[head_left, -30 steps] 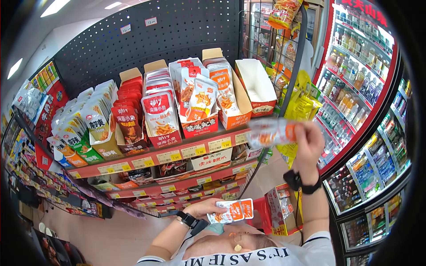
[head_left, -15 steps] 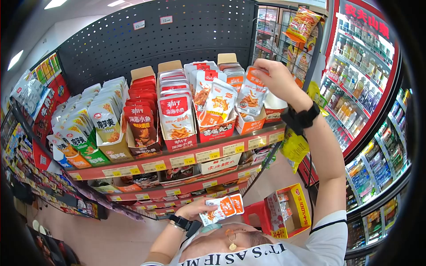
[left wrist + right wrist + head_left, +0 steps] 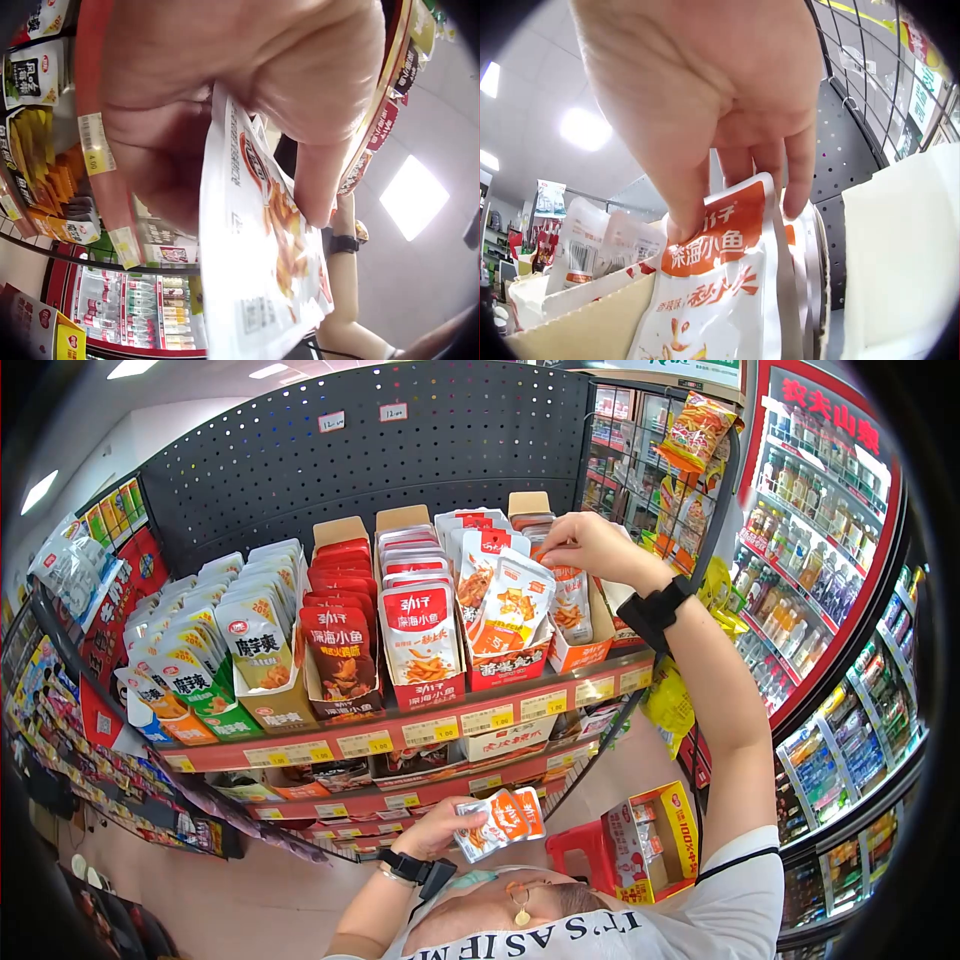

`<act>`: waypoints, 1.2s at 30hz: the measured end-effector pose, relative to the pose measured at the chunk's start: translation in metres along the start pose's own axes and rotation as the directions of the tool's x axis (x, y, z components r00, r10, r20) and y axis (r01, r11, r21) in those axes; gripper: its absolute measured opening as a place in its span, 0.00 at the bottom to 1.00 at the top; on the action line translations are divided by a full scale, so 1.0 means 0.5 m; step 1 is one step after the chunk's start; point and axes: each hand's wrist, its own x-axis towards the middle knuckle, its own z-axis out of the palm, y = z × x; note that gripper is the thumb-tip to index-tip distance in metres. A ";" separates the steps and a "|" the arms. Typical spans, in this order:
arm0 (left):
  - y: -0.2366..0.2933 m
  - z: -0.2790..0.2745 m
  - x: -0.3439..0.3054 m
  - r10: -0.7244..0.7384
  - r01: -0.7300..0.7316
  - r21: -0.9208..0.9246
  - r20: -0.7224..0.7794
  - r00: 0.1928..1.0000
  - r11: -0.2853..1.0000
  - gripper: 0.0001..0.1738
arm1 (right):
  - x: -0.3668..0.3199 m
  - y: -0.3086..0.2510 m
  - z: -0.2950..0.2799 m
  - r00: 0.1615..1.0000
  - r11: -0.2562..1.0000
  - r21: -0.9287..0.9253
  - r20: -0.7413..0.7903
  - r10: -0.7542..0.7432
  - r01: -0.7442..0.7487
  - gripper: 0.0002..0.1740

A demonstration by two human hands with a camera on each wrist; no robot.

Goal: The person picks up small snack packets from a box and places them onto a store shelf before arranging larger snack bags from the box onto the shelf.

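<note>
My left hand (image 3: 438, 830) grips a few white-and-orange snack pouches (image 3: 498, 825) low in front of the body. In the left wrist view the thumb lies over the printed face of a pouch (image 3: 277, 240). Up at the top shelf, my right hand (image 3: 592, 550) pinches the upper edge of a white-and-orange snack pouch (image 3: 712, 285), thumb in front and fingers behind. That pouch stands upright in an open cardboard box (image 3: 582, 656), with more pouches behind it. Just left is a box of white-and-red pouches (image 3: 512, 600).
Farther left on the shelf (image 3: 330, 748) stand boxes of red pouches (image 3: 335, 645) and of white, gold and green ones. A wire rack with hanging yellow bags (image 3: 668, 705) borders the right end. Below lies an open yellow carton (image 3: 682, 840) by a red stool (image 3: 582, 850).
My right hand swung from the right, carrying a pouch, up to the box and lowered it in among the others. The left hand stays low with its pouches, tilting them slightly.
</note>
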 end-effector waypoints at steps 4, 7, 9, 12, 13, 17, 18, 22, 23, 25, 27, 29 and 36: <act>0.027 0.023 0.002 0.082 -0.082 -0.012 -0.019 0.996 0.997 0.22 | -0.001 0.012 0.009 1.000 1.000 -0.014 -0.007 0.015 -0.015 0.11; 0.058 0.061 -0.001 0.194 -0.196 -0.034 -0.037 0.980 0.980 0.20 | -0.012 0.008 0.004 0.999 0.998 -0.058 -0.049 -0.010 0.007 0.13; 0.064 0.071 0.004 0.219 -0.220 -0.028 -0.029 0.975 0.975 0.21 | -0.026 -0.001 -0.002 0.998 0.993 -0.118 -0.065 -0.004 -0.004 0.13; 0.067 0.083 0.016 0.254 -0.255 -0.044 -0.034 0.967 0.966 0.21 | -0.048 -0.004 -0.003 0.972 0.979 -0.204 -0.222 -0.070 0.024 0.11; 0.069 0.090 0.019 0.299 -0.302 -0.060 -0.058 0.953 0.951 0.20 | -0.056 -0.009 -0.003 0.923 0.969 -0.240 -0.358 -0.141 0.055 0.10; 0.085 0.108 0.036 0.395 -0.408 -0.133 -0.117 0.911 0.903 0.18 | -0.139 -0.072 -0.011 0.935 0.978 0.098 -0.289 0.206 -0.186 0.15; 0.085 0.108 0.041 0.430 -0.447 -0.148 -0.134 0.893 0.882 0.18 | -0.163 -0.096 -0.002 0.952 0.961 0.221 -0.218 0.214 -0.165 0.19; 0.110 0.144 0.056 0.546 -0.552 -0.006 -0.136 0.827 0.834 0.14 | -0.247 -0.153 0.060 0.955 0.908 0.323 0.216 0.203 -0.266 0.23; 0.121 0.165 0.055 0.559 -0.565 0.027 -0.187 0.807 0.825 0.11 | -0.265 -0.163 0.078 0.978 0.955 0.250 0.174 0.117 -0.159 0.24; 0.131 0.185 0.064 0.595 -0.591 0.096 -0.238 0.768 0.801 0.10 | -0.287 -0.186 0.108 0.953 0.883 0.396 0.256 0.160 -0.254 0.25; 0.143 0.193 0.067 0.629 -0.610 0.164 -0.288 0.722 0.775 0.10 | -0.294 -0.184 0.113 0.957 0.869 0.437 0.264 0.124 -0.233 0.21; 0.156 0.199 0.070 0.728 -0.679 0.261 -0.263 0.634 0.686 0.08 | -0.293 -0.172 0.113 0.958 0.772 0.580 0.253 0.132 -0.260 0.19; 0.206 0.227 0.076 0.909 -0.656 0.655 -0.122 0.399 0.376 0.09 | -0.293 -0.169 0.117 0.994 0.830 0.547 0.035 0.105 -0.107 0.16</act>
